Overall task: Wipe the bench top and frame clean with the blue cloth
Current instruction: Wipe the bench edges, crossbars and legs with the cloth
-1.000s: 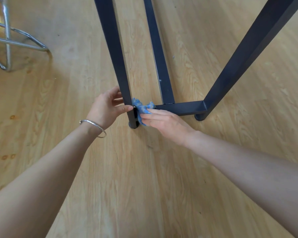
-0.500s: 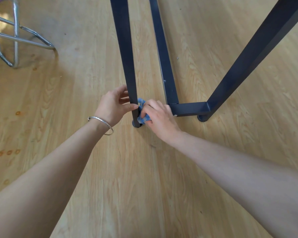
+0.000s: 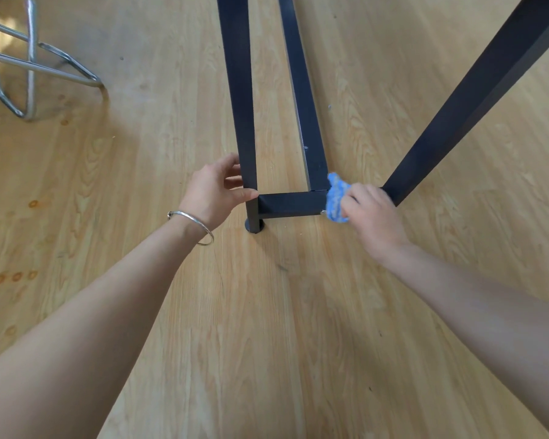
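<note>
Blue cloth (image 3: pixel 336 200) bunched in right hand (image 3: pixel 374 217) on crossbar (image 3: pixel 289 205), left hand (image 3: pixel 210 194) gripping leg (image 3: pixel 244 106)

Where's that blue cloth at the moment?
In the head view, right of centre: the blue cloth is bunched in the right hand, against the right end of the low crossbar. The left hand grips the left leg at the other end.

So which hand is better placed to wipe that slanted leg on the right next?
Probably the right hand: it holds the blue cloth at the right end of the crossbar, right beside the slanted leg. The left hand grips the left leg and has no cloth.
</note>
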